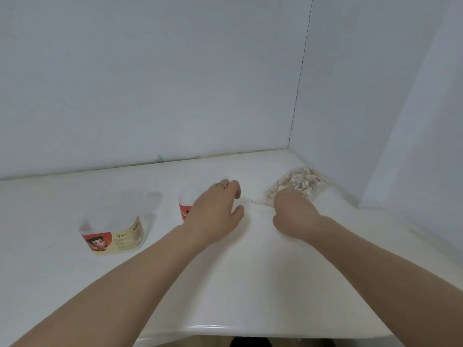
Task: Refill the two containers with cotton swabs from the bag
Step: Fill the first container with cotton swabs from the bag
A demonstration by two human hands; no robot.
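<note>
Two clear plastic containers with red and yellow labels stand on the white table (225,284). The left container (115,229) stands alone. The right container (184,209) is mostly hidden behind my left hand (215,211), whose fingers and thumb curl around its right side. A clear bag of cotton swabs (300,182) lies at the back right near the wall corner. My right hand (293,216) is at the bag's near end with its fingers curled down onto the plastic. The fingertips are hidden.
White walls close the table at the back and on the right, meeting in a corner behind the bag. The table's front edge (213,328) runs just below my forearms.
</note>
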